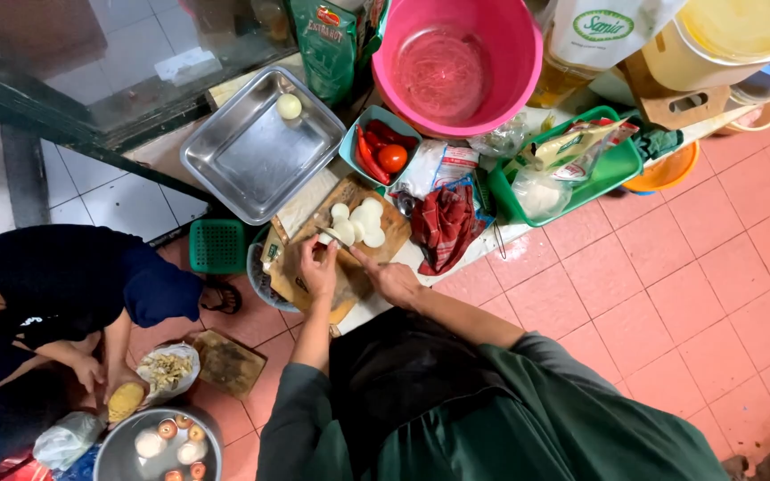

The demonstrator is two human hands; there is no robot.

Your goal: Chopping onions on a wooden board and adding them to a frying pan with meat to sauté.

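Your left hand (318,267) pins white onion slices (356,223) on the wooden cutting board (391,233); your right hand (391,278) grips a knife (339,240). At twelve o'clock, the small teal bowl (356,134) holds red chillies (369,153) and a tomato (392,158); at eleven, the square steel tray (251,169) holds one peeled onion (289,106).

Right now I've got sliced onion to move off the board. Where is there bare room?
The steel tray is nearly bare, holding one peeled onion at its far edge. The pink basin also looks empty. The cutting board is crowded with slices, and the green tray is packed with bags.
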